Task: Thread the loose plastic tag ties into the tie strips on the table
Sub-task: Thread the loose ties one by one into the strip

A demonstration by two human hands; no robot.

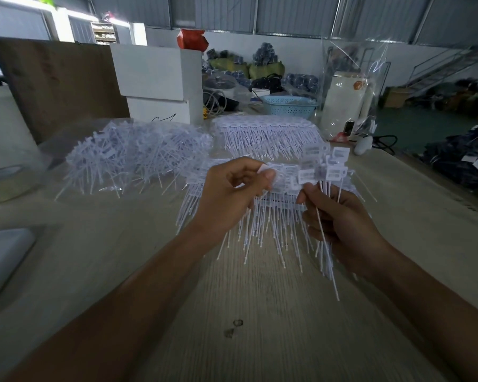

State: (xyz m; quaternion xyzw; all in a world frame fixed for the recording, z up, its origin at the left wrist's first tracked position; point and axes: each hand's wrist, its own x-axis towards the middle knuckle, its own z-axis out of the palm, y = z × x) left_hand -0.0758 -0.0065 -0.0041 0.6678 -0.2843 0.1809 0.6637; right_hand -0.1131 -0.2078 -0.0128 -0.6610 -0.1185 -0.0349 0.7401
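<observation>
White plastic tag ties [327, 172] stand bunched in the right hand [340, 224] — its fingers curled round their thin stems — above the pale wooden worktop [260, 312]. The left hand [232, 188] pinches a white plastic tie strip [283, 179], beside a loose heap of ties [130, 155].

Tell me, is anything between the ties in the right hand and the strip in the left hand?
Nothing visible. The right hand holds a bunch of ties, their heads right beside the strip that the left hand pinches above the table.
</observation>
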